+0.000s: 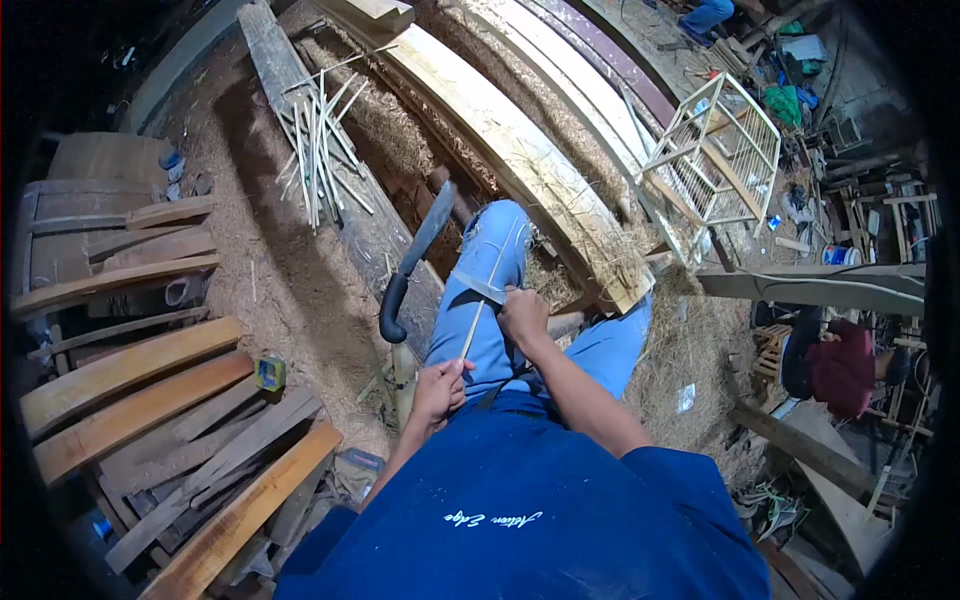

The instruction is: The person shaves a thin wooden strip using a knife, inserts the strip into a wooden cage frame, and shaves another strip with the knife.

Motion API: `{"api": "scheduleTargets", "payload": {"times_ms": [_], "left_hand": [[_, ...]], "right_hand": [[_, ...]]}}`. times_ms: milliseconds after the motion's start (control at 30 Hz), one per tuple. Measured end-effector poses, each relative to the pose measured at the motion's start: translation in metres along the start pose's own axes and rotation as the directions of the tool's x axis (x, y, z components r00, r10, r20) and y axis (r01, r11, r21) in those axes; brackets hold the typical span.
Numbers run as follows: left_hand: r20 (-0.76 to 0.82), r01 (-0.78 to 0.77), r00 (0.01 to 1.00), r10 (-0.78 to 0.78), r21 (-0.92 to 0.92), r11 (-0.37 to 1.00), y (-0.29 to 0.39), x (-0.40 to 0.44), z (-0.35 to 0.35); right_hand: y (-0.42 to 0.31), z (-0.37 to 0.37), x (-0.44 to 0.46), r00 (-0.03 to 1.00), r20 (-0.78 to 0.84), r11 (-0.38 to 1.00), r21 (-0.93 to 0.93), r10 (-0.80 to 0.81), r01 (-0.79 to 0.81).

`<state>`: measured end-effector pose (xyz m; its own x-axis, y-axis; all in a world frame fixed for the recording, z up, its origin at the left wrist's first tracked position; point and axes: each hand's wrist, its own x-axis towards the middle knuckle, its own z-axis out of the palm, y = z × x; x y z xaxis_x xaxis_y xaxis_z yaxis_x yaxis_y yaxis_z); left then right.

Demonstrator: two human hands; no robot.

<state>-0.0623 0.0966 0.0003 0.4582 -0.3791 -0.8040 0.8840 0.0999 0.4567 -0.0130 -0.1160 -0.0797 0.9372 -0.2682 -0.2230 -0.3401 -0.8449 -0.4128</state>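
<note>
My left hand (pixel 438 392) is closed on the near end of a thin wooden stick (pixel 474 328), which runs up along my thigh. My right hand (pixel 524 316) is a fist around the end of a short flat blade (pixel 478 287) that lies across the stick above my knee. A large knife (pixel 428 235) with a black handle rests on the grey plank to the left of my leg. Farther up that plank (pixel 275 62) lies a loose pile of thin sticks (pixel 322 140).
Long pale beams (pixel 500 120) with shavings run beyond my knees. A slatted wooden frame (pixel 715 150) stands at the right. Curved boards (pixel 130 372) and a yellow tape measure (pixel 270 373) are on the left. Another person (pixel 842 368) is at the far right.
</note>
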Motion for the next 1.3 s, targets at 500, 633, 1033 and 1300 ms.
{"api": "scheduleTargets", "payload": {"times_ms": [500,633,1033,1300], "left_hand": [[-0.016,-0.005,1.0,0.006,0.096,0.995,0.007,-0.063,-0.043],[-0.003,-0.097,0.995,0.098,0.129,0.987,0.034,-0.008,-0.006],[-0.043,-0.125,0.989,0.138,0.229,0.965,0.053,0.057,0.05],[-0.125,-0.197,0.967,0.221,0.181,0.964,0.036,0.064,0.042]], "right_hand": [[-0.006,-0.026,0.013,0.956,0.037,0.934,0.208,0.291,-0.292],[-0.001,-0.028,0.008,0.996,0.036,0.989,0.122,0.084,-0.088],[-0.004,-0.044,0.001,0.992,0.123,0.998,0.065,-0.031,0.023],[-0.007,-0.025,0.0,0.993,0.12,1.0,0.008,-0.013,0.012]]}}
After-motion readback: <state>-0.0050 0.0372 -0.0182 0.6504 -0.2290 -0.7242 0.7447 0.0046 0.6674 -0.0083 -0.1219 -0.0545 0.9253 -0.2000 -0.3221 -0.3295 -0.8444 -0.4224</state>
